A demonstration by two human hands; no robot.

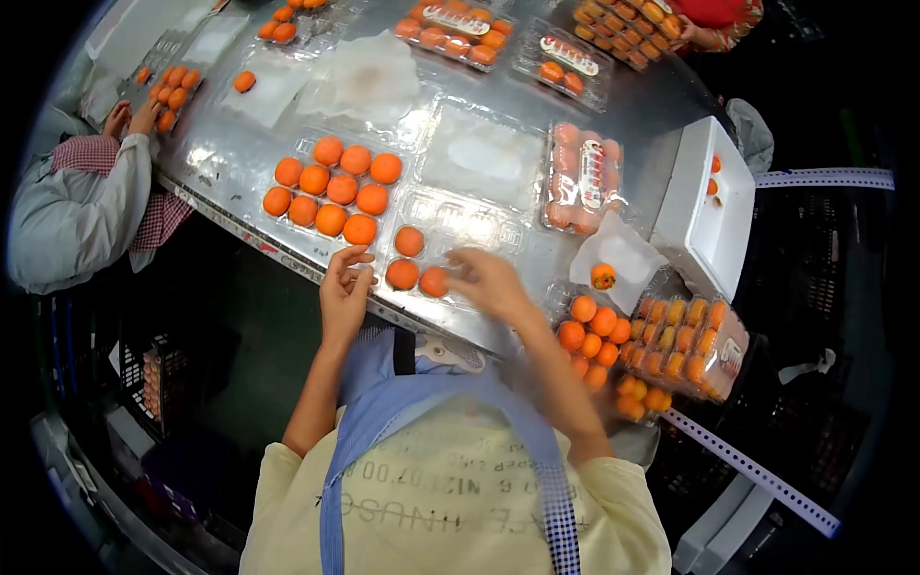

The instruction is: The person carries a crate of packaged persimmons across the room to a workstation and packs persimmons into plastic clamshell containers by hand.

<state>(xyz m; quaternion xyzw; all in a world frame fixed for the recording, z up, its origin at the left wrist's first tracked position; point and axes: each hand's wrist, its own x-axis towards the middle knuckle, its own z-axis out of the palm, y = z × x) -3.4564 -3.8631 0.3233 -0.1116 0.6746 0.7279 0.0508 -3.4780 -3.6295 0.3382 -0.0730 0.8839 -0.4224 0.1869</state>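
On the metal table, a clear plastic tray (414,212) holds three orange fruits at its near left corner. My right hand (487,285), somewhat blurred, is beside the rightmost of these, a round orange fruit (434,282); whether its fingers grip the fruit is unclear. My left hand (347,282) hangs at the table's near edge, left of the tray, fingers apart and curved, holding nothing. Just beyond it, several orange fruits (331,219) stand in rows in another clear tray. An open clear lid (482,158) lies behind the three fruits.
At right are a closed fruit pack (583,179), a white foam box (704,206), loose fruits (591,335) and stacked packs (682,345). A co-worker's hands (134,119) touch fruits at left. Another person's hand (688,33) holds packs at the top right. Labelled packs (454,31) lie at the back.
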